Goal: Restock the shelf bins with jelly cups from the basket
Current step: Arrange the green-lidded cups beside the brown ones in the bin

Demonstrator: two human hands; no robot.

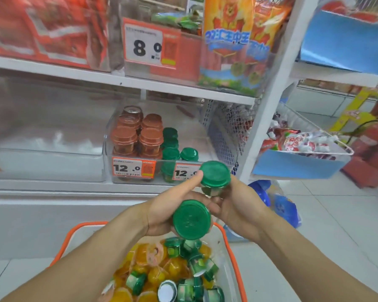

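Now the left hand (162,205) is gripping one green-lidded jelly cup (191,219) and the right hand (238,201) is holding another (215,174), both above the basket (231,247); next, I'd say, comes the reach into the clear shelf bin (205,168) beside the green stack.

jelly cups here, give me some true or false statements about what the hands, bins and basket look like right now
1. Each hand holds a green-lidded jelly cup. True: the left hand grips the near cup and the right hand holds the far cup.
2. The clear shelf bin holds only green-lidded cups. False: brown-lidded cups stand stacked on its left, green-lidded cups on its right.
3. The basket has an orange rim. True.
4. The basket is empty. False: yellow, orange and green cups lie jumbled in it.
5. Both price tags on the bin read 8.0. False: the tags read 12.
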